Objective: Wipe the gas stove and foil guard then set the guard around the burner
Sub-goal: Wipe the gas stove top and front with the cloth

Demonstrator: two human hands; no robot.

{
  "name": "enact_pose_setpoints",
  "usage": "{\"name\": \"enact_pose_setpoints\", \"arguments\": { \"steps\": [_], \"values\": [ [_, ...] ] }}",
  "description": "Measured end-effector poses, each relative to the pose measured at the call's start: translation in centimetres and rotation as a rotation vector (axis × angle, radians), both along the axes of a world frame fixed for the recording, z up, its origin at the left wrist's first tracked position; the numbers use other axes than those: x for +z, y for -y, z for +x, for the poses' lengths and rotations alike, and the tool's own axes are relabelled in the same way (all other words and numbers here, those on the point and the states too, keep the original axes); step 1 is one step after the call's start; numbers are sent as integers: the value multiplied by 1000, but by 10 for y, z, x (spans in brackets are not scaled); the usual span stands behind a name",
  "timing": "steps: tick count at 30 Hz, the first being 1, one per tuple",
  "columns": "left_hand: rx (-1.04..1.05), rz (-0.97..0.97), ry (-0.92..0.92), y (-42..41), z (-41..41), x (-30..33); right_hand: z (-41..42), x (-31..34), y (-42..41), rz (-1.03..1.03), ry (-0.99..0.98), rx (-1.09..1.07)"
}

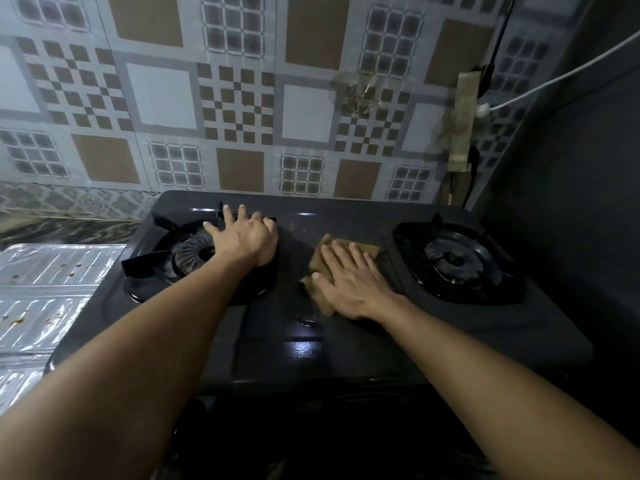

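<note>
Where the head view looks down: gas stove (311, 341), black, two burners. Left hand (244, 237), fingers spread flat, rests on left burner (194, 254). Right hand (346, 282), fingers straight, presses brown cloth (341, 245) mid-stove. Foil guard (45, 289), stained, lies flat on surface just left of stove.

1. Two bare forearms enter from the lower edge, with no sleeves showing anywhere along them.
2. The left hand (242, 239) wears no glove, ring or bracelet.
3. The right hand (349, 278) is likewise ungloved, with no ring seen on its fingers.
4. Neither wrist carries a watch or band.
5. Fingernails look short and unpainted.
</note>
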State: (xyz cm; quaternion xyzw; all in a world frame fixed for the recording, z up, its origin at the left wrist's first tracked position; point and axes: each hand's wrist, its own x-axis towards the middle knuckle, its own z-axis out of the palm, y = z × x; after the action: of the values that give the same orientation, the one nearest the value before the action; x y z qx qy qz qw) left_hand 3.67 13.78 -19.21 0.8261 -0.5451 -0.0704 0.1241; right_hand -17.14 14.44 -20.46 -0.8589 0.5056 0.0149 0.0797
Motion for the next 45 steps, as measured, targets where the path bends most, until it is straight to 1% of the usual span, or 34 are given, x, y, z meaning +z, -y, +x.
{"name": "enact_pose_setpoints", "arguments": {
  "steps": [3, 6, 8, 11, 12, 14, 16, 19, 24, 27, 30, 32, 35, 37, 39, 41, 42, 44, 45],
  "values": [
    [2, 8, 3, -1, -2, 1, -28, 2, 6, 26, -28, -247],
    [19, -9, -27, -3, -5, 0, -19, 3, -7, 68, -41, -312],
    [28, -24, -45, -3, -6, 1, 0, 1, -32, 45, -35, -222],
    [21, -25, -49, -3, -2, 2, 25, -4, -77, -36, -24, 25],
    [14, -26, -51, -2, -1, 1, 28, -5, -86, -47, -12, 68],
    [15, -34, -50, -2, 0, -1, 26, -5, -90, -42, 17, 73],
    [24, -48, -17, -4, -2, 1, 17, -6, -87, -37, 31, 18],
    [26, -98, 36, -10, -6, 6, -8, -4, -81, -24, 28, -138],
    [-123, -241, 274, -19, -14, 16, -87, -3, -80, 11, -29, -451],
    [-236, -245, 369, -21, -19, 20, -99, -6, -97, -12, -23, -502],
    [-347, -231, 424, -24, -21, 16, -81, -8, -116, -52, 1, -452],
    [-409, -214, 397, -28, -23, 13, -55, -11, -135, -63, 31, -317],
    [-411, -144, 255, -31, -24, 10, -8, -16, -157, -146, 63, -74],
    [-414, -63, 177, -34, -23, 9, 9, -18, -158, -145, 78, -6],
    [-439, -20, 134, -37, -20, 9, 8, -17, -155, -151, 92, 20],
    [-455, -5, 126, -40, -18, 7, -7, -18, -150, -161, 78, 6],
    [-454, -17, 120, -41, -17, 7, -18, -20, -144, -175, 70, -39],
    [-435, -54, 73, -46, -18, 7, -45, -18, -124, -176, 56, -210],
    [-425, -68, 57, -48, -17, 7, -56, -15, -112, -133, 43, -300]
  ]
}}
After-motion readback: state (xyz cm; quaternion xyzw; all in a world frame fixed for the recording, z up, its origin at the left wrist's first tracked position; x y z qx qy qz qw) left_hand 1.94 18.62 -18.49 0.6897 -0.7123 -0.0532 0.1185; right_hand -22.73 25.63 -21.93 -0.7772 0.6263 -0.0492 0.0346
